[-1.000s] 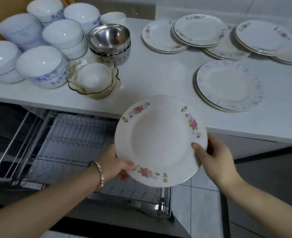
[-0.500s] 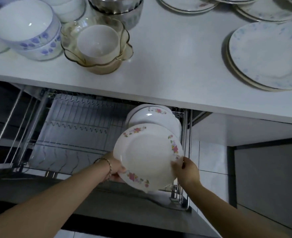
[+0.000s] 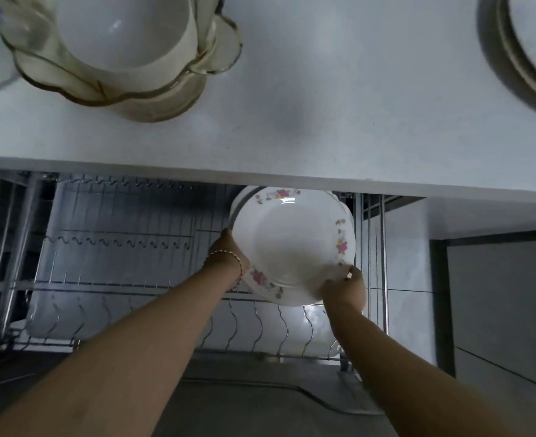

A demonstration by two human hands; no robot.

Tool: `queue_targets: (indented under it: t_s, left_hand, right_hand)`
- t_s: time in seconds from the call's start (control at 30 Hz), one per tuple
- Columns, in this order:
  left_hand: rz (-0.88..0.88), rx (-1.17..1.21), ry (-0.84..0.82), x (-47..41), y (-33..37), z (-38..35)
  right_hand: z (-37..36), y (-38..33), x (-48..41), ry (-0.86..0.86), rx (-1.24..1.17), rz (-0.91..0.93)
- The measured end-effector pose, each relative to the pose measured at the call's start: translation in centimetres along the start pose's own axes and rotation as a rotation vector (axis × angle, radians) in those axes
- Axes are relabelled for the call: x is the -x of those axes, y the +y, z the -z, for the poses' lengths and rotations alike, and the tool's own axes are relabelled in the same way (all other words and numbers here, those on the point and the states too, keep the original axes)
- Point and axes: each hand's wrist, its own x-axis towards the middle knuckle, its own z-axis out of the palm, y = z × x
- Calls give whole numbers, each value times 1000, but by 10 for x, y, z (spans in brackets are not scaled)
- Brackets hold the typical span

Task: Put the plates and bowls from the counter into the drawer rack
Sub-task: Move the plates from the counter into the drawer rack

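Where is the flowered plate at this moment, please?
In the head view, the flowered plate is at the right end of the drawer rack, just below the counter edge, held between the left hand and right hand, in front of a racked plate.

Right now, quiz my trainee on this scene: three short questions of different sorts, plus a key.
1. True or false: the flowered plate lies flat on the counter.
2. What sits inside the amber glass bowl? A) a white bowl B) a spoon C) a folded cloth
3. Fill in: the left hand and the right hand hold the plate at the ____ end of the drawer rack.
Key: 1 false, it is held tilted at the rack. 2 A. 3 right.
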Motion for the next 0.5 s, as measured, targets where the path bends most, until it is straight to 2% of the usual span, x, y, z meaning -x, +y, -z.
queue_targets:
  t_s: [0.13, 0.23, 0.33, 0.5]
  left_hand:
    - [70, 27, 28, -2, 1, -4]
    - [123, 77, -20, -5, -6, -3]
    - [81, 113, -71, -4, -12, -4]
    - [49, 296, -36, 0, -7, -15]
  right_hand:
    - [-9, 2, -1, 25, -28, -12]
    - [-12, 0, -6, 44, -53, -33]
    - [-13, -4, -5, 66, -41, -39]
    - [-13, -2, -2, 88, -137, -91]
